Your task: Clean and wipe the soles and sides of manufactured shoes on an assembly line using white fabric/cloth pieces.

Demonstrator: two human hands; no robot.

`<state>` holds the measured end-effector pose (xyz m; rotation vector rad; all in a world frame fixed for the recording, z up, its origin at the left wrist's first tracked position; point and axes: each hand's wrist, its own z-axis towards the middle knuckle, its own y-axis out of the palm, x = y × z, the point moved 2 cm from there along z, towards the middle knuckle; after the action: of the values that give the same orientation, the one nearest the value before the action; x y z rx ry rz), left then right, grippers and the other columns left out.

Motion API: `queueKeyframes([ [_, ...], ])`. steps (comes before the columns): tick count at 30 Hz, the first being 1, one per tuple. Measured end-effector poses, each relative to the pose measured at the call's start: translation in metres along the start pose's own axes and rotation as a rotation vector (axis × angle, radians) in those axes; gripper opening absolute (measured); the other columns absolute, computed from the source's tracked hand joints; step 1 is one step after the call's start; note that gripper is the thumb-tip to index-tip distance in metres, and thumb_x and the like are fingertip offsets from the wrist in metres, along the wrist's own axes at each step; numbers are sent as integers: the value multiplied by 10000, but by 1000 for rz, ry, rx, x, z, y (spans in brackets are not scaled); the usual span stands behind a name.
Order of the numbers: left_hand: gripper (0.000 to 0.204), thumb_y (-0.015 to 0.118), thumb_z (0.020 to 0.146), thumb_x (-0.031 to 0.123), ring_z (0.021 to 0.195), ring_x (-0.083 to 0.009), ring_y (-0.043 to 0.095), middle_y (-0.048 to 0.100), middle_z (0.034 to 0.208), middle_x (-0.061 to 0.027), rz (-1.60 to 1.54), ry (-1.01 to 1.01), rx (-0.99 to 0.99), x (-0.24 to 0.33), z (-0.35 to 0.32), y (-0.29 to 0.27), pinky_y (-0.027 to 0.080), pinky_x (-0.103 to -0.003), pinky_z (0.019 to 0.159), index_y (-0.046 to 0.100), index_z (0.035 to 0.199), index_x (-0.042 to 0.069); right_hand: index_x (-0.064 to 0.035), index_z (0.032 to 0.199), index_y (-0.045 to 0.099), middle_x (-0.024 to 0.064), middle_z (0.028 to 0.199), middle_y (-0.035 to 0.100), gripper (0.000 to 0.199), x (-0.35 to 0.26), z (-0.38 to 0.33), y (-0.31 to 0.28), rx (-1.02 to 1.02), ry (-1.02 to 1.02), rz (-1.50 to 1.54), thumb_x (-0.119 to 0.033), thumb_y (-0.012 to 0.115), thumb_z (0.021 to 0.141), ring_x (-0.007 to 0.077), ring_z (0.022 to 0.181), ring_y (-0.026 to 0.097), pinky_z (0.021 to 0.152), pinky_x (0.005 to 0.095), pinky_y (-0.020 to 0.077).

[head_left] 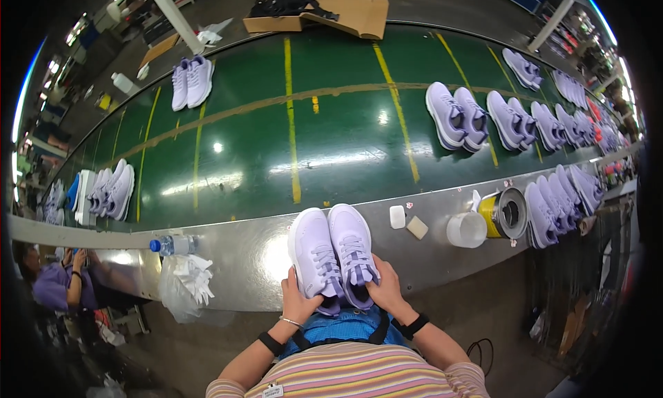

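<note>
Side by side at the near metal edge of the bench rests a pair of lavender sneakers, toes pointing away from me. My left hand (pixel 300 301) grips the heel end of the left sneaker (pixel 311 243), thumb at its collar. Around the heel of the right sneaker (pixel 350 236) my right hand (pixel 387 286) is closed, its thumb near the opening. Both shoes have pale laces and darker purple linings. The fingers under the soles are partly hidden.
A green conveyor belt (pixel 248 142) with yellow stripes runs beyond the metal ledge (pixel 235 274). More lavender sneakers (pixel 449 115) stand right and left. On the ledge are a bottle (pixel 181 245), crumpled paper (pixel 190 277), a white tub (pixel 466 231) and a yellow can (pixel 489 215).
</note>
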<state>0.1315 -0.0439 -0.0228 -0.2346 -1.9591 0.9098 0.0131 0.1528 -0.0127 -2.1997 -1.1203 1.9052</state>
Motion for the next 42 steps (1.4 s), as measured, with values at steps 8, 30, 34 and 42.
queueKeyframes([
  [8,1021,759,489,178,945,-339,379,357,1004,-214,81,100,239,34,-11,-15,365,-401,861,211,1326,-25,31,1258,405,205,920,454,617,-26,12,-25,12,-172,-223,-27,561,664,392,828,526,712,429,452],
  [30,858,665,570,212,1061,-361,482,484,1151,-260,-165,93,-257,-7,1,-128,388,-388,914,324,1320,-29,-37,1244,471,102,985,578,497,-20,13,-75,-238,-25,37,-230,621,812,214,914,555,793,323,435],
  [34,866,686,549,192,1100,-321,474,494,1213,-194,-271,345,-735,30,4,-179,350,-369,955,362,1334,23,-31,1188,510,49,933,565,361,-106,17,-74,-431,127,314,-139,576,851,104,844,522,752,227,419],
  [42,843,674,507,168,929,-300,484,530,1144,-119,-137,609,-1016,46,15,-173,364,-342,869,445,1318,151,-29,942,617,33,875,577,128,-145,-3,-44,-690,-88,258,-70,593,824,124,772,542,692,244,438],
])
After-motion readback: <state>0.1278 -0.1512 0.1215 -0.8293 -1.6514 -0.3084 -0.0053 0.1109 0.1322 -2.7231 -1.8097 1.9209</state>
